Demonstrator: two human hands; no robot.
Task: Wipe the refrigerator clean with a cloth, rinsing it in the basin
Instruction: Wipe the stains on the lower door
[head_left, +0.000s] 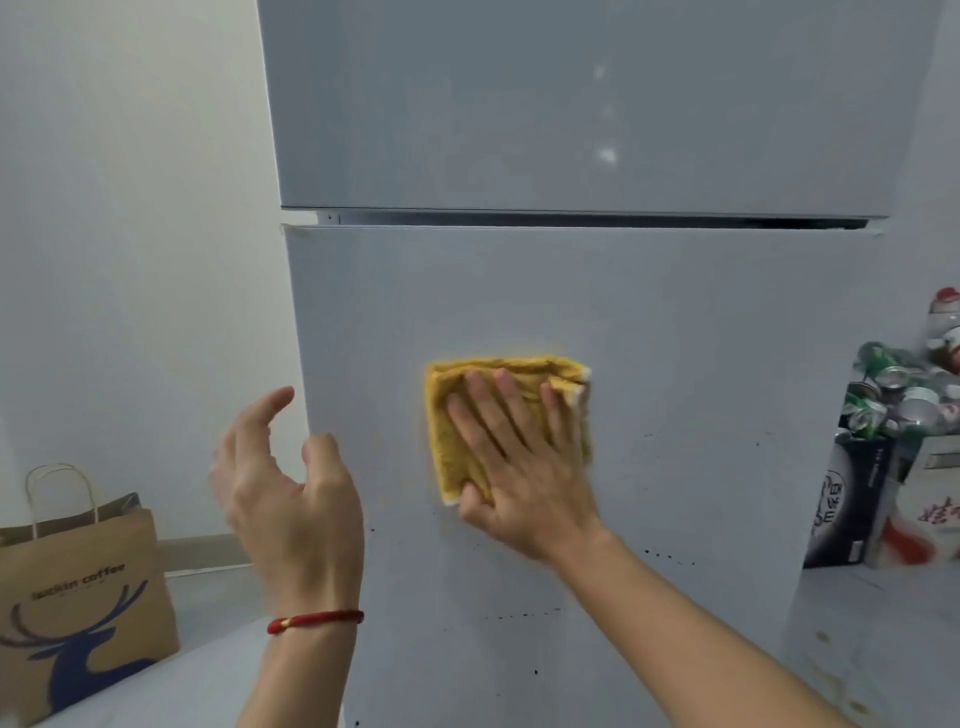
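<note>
Right arm: I see it reaching up from the lower right of the head view, forearm bare, wrist angled toward the middle of the lower door.
Right hand (511, 457): flat, palm to the door, fingers straight and slightly spread, pointing up and a little left.
Right grip: nothing pinched as far as I can see; straight fingers and palm press the yellow cloth (457, 415) against the door, thumb lying at the cloth's lower edge.
Yellow cloth: folded into a rough square, pinned under my right hand on the upper middle of the lower door, its white edging showing at the right corner and bottom.
Left arm: I see it rising from the bottom centre, with a red bracelet (315, 620) round the wrist.
Left hand (283, 467): raised just in front of the door's left edge, back toward the camera, blurred.
Left grip: fingers loosely curled and apart, holding nothing; I cannot tell whether it touches the door edge.
Refrigerator (701, 364): pale grey, two doors shut, a dark seam between them; small dark specks dot the lower door below the cloth.
Left side: a brown paper bag (88, 587) with a blue deer print stands on the floor near the wall.
Right side: crushed cans (893, 395) piled above a dark box (844, 504), beside the refrigerator.
</note>
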